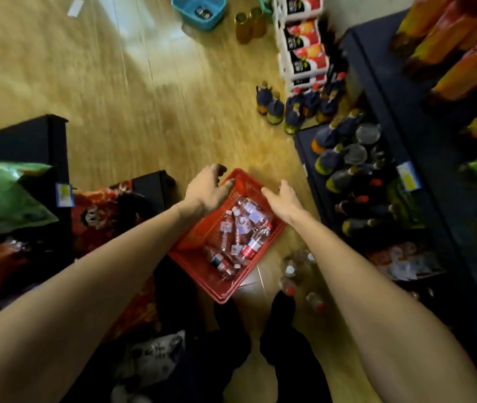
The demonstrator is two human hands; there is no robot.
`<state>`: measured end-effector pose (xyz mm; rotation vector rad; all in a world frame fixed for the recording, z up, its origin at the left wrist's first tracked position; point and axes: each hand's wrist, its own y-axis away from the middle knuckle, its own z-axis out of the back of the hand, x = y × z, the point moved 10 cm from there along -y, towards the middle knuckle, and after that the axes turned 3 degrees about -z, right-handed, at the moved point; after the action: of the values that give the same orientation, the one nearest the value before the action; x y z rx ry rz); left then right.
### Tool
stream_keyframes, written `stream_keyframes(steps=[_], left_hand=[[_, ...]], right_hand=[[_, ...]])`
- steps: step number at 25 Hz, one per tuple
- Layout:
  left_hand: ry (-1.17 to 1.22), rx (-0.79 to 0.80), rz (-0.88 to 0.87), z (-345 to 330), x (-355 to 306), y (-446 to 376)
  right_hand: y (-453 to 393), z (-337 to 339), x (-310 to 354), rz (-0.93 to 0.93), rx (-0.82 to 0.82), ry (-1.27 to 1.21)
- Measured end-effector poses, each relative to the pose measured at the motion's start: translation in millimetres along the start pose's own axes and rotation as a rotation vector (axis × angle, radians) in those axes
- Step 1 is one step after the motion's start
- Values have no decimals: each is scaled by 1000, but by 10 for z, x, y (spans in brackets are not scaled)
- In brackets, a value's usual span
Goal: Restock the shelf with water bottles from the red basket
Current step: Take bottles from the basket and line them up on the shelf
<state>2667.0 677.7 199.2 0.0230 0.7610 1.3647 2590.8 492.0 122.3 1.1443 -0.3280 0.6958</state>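
Flanking red basket (202,274) rim, left hand (206,190), right hand (285,200)

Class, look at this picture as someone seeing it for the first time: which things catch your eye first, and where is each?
The red basket on the wooden floor at centre stands out, with water bottles lying jumbled inside. Both hands reach over its far end, the left touching the rim. To the right, a dark shelf holds bottled drinks.

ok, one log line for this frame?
phase: reach | left hand: on red basket far rim | right hand: open above basket, holds nothing | water bottles: lying in basket | floor: loose bottles beside it
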Motion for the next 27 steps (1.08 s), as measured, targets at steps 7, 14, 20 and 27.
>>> stream_keyframes(steps=[7, 14, 20, 27], left_hand=[[87, 93, 146, -1239, 1245, -369], [93, 127, 216, -2388, 2109, -1057], [161, 207, 278, -3309, 2651, -1540], [313, 211, 317, -3929, 2996, -1853]], right_hand=[[-876, -909, -1021, -133, 35, -95], [-1798, -1585, -1800, -266, 0, -183], [-2472, -2090, -2416, -406, -89, -254], [-2766, -2277, -2605, -484, -369, -95]])
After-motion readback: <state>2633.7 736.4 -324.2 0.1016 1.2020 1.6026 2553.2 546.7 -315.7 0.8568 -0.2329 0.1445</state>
